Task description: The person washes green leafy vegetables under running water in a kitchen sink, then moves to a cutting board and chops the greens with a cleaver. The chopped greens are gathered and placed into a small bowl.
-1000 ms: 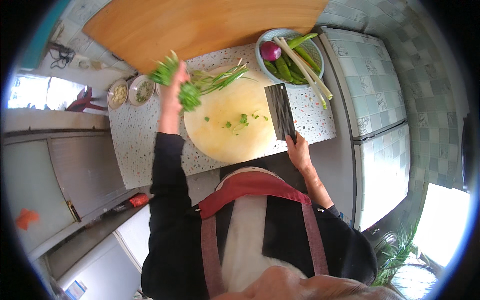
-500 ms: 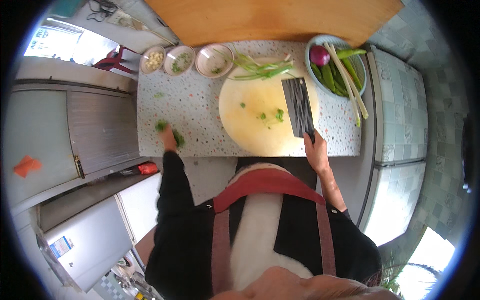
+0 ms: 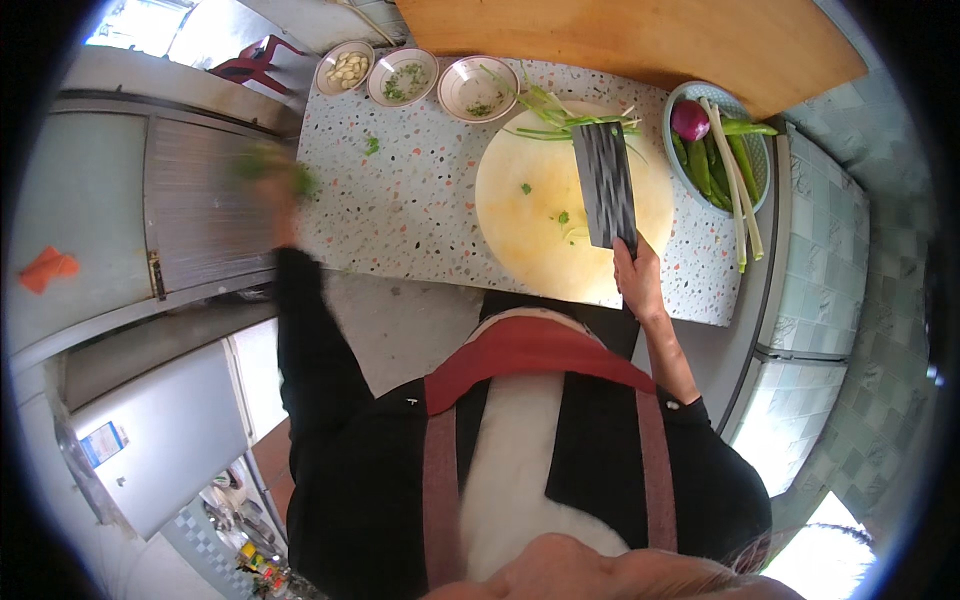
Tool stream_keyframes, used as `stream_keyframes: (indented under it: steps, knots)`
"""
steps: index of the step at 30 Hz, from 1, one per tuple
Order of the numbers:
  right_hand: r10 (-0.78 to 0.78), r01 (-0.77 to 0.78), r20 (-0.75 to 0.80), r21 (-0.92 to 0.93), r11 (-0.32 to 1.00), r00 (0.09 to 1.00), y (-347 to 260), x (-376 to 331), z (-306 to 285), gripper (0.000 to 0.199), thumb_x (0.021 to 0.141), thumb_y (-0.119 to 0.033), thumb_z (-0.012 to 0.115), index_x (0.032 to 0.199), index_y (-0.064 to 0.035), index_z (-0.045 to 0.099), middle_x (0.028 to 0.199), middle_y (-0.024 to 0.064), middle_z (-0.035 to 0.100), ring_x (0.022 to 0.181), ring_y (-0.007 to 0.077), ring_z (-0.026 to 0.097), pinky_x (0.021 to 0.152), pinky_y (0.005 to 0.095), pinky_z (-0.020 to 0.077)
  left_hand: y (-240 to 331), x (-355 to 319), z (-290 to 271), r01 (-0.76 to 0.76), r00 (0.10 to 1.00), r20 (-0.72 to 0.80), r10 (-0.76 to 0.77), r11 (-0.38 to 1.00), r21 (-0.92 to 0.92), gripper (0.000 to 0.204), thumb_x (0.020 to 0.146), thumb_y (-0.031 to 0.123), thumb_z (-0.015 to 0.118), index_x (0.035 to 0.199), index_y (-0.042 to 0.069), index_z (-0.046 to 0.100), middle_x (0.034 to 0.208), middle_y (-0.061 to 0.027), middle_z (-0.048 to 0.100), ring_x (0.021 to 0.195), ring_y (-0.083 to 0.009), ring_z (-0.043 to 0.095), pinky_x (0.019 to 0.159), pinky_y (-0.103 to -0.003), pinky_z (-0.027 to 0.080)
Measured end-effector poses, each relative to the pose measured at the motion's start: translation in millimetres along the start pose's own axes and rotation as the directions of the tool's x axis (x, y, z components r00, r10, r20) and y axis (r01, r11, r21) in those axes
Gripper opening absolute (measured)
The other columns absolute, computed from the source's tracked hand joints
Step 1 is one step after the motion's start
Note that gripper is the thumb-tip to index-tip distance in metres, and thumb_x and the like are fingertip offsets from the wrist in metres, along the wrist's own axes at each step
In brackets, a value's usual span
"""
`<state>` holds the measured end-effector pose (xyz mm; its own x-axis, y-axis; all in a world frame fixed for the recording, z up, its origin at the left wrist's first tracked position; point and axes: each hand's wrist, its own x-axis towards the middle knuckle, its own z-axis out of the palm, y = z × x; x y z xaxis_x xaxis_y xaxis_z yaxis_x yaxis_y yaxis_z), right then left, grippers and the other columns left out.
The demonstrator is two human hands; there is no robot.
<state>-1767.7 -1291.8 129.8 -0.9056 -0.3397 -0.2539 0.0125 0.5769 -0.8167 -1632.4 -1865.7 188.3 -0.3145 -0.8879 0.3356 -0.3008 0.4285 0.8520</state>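
My right hand [image 3: 636, 280] grips the handle of a broad dark cleaver [image 3: 604, 183], whose blade lies flat on the round pale chopping board [image 3: 530, 230]. A few green bits are scattered on the board, and a bunch of green onion stalks [image 3: 555, 115] lies at its far edge. My left hand [image 3: 272, 180] is blurred, out past the left edge of the speckled counter [image 3: 410, 200], closed on a clump of green trimmings [image 3: 268, 165].
Three small bowls [image 3: 405, 77] stand at the counter's far left, one with garlic cloves. A blue bowl [image 3: 722, 150] at the right holds a red onion, green peppers and long stalks. A large wooden board [image 3: 620, 35] lies behind. Cabinets and a metal surface sit at left.
My left hand has carried the green trimmings from the board's far side leftward and off the counter's edge. The right hand and cleaver have stayed on the board.
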Motion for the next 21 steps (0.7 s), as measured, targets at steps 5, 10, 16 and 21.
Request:
stream_keyframes:
  steps: [5, 10, 16, 21]
  knots:
    - [-0.343, 0.287, -0.147, -0.304, 0.908, 0.928, 20.2, 12.9, -2.4, 0.033, 0.093, -0.012, 0.062, 0.120, 0.0074, 0.058, 0.109, 0.0362, 0.062, 0.110, 0.0475, 0.062, 0.092, 0.0498, 0.0485, -85.8, 1.9, 59.2, -0.192, 0.969, 0.201, 0.144, 0.951, 0.244, 0.063, 0.095, 0.041, 0.064, 0.143, 0.004, 0.047, 0.140, -0.0157, 0.050, 0.128, -0.0283, 0.049, 0.108, -0.041, 0.037]
    - [-0.181, 0.174, -0.070, -0.092, 0.980, 0.981, 10.7, 10.0, 1.5, 0.027, 0.098, -0.017, 0.059, 0.110, 0.0077, 0.060, 0.076, 0.0272, 0.065, 0.069, 0.0409, 0.068, 0.062, 0.0417, 0.0515, 133.0, 112.9, -58.1, -0.150, 0.989, -0.050, 0.142, 0.909, -0.388, 0.033, 0.095, 0.038, 0.064, 0.090, 0.006, 0.063, 0.088, -0.0076, 0.064, 0.083, -0.0196, 0.064, 0.081, -0.039, 0.054]
    - [-0.017, 0.007, 0.059, 0.159, 0.987, 0.998, -12.8, 10.5, 18.9, 0.024, 0.098, -0.013, 0.058, 0.108, 0.0087, 0.060, 0.070, 0.0182, 0.059, 0.062, 0.0236, 0.054, 0.060, 0.0380, 0.0478, -97.7, -29.2, 22.7, -0.028, 0.991, 0.132, -0.015, 0.949, 0.314, 0.045, 0.092, 0.027, 0.066, 0.126, 0.000, 0.054, 0.121, -0.0173, 0.060, 0.111, -0.0283, 0.060, 0.097, -0.043, 0.047]
    - [-0.212, 0.194, -0.064, -0.215, 0.957, 0.975, 16.1, -2.0, 1.5, 0.029, 0.097, -0.016, 0.060, 0.112, 0.0088, 0.060, 0.094, 0.0320, 0.067, 0.095, 0.0450, 0.068, 0.077, 0.0455, 0.0522, -18.5, 23.8, 63.8, 0.134, 0.966, 0.239, -0.097, 0.981, -0.142, 0.037, 0.094, 0.028, 0.068, 0.120, 0.002, 0.062, 0.112, -0.0076, 0.064, 0.100, -0.0208, 0.061, 0.088, -0.035, 0.049]
